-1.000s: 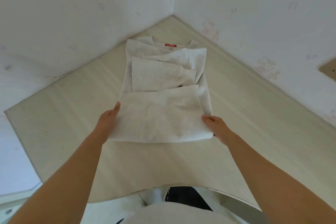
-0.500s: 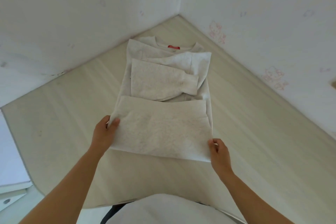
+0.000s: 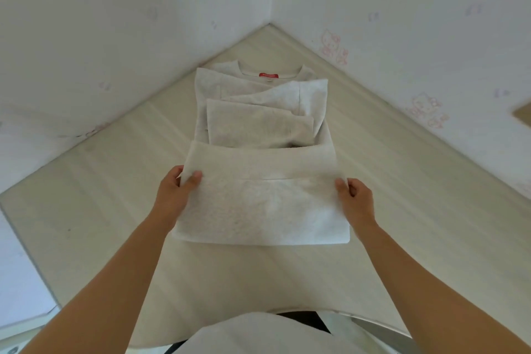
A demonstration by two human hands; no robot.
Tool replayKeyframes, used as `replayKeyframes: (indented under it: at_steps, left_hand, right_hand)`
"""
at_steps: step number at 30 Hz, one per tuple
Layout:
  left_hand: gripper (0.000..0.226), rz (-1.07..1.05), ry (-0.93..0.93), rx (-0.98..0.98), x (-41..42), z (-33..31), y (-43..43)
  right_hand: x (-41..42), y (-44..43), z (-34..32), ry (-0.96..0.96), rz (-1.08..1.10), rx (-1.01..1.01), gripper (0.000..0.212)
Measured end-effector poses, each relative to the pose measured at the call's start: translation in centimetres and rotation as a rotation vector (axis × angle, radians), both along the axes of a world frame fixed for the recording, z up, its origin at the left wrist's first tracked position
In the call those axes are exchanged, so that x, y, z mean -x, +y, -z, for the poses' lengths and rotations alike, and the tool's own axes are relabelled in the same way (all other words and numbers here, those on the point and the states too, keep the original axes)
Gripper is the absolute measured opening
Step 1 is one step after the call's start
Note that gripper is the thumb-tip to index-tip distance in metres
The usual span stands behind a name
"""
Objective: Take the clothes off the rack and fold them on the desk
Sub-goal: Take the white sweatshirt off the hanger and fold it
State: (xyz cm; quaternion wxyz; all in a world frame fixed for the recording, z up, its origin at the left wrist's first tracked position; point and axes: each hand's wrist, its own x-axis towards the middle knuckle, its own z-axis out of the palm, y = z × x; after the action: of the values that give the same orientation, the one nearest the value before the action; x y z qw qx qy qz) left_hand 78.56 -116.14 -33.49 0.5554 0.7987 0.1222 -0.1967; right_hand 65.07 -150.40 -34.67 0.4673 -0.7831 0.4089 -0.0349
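Note:
A light grey sweatshirt [image 3: 260, 123] with a red neck label [image 3: 268, 75] lies lengthwise on the pale wooden desk [image 3: 402, 195], collar towards the wall corner. Both sleeves are folded across its chest. Its lower part is doubled over towards me into a flat band. My left hand [image 3: 176, 191] pinches that band at its left edge, thumb on top. My right hand [image 3: 355, 200] pinches the right edge the same way. The rack is out of view.
Two white walls meet in a corner [image 3: 271, 20] just behind the collar, the right one with faint pink cartoon stickers [image 3: 333, 47]. The desk's left edge [image 3: 26, 250] drops off to a pale floor. My white-clad torso [image 3: 258, 333] fills the bottom.
Both hands went from resting at the sides of the folded lower part to pinching its edges. The grip points moved up along the band's sides. The camera view shifted slightly.

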Motion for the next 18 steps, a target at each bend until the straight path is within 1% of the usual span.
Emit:
replayKeyframes:
  at_steps: [2,3,5,7,8,10,12,14,15,18]
  left_hand:
    - [0.04,0.078,0.016,-0.129,0.0,1.2,0.5]
    - [0.04,0.128,0.007,-0.191,0.1,1.8,0.7]
    - [0.034,0.174,-0.056,-0.276,0.4,2.4,1.2]
    - [0.027,0.21,-0.184,-0.36,0.9,2.5,1.8]
    - [0.029,0.246,-0.246,-0.401,1.1,2.7,2.4]
    - [0.046,0.375,-0.332,-0.505,1.8,3.1,3.5]
    - [0.067,0.569,-0.42,-0.649,2.5,3.4,4.7]
    - [0.081,0.713,-0.478,-0.74,2.8,3.5,5.3]
    - [0.086,0.755,-0.494,-0.766,2.7,3.4,5.4]
    - [0.096,0.868,-0.506,-0.796,2.3,3.5,5.5]
  right_hand:
    - [0.5,-0.2,0.7,0.153,-0.093,0.024,0.025]
    - [0.6,-0.2,0.8,0.197,-0.138,0.053,0.024]
    - [0.7,-0.4,0.6,0.169,-0.16,0.108,0.024]
    - [1.1,-0.9,0.2,0.104,-0.174,0.181,0.023]
    - [1.5,-1.3,0.3,0.099,-0.219,0.253,0.026]
    - [2.6,-2.3,0.6,0.144,-0.365,0.399,0.042]
    - [3.5,-2.9,0.9,0.206,-0.491,0.476,0.062]
    - [4.1,-3.1,1.3,0.233,-0.596,0.524,0.077]
    - [4.3,-3.1,1.5,0.23,-0.629,0.544,0.082]
    - [3.9,-2.7,1.6,0.226,-0.629,0.559,0.093]
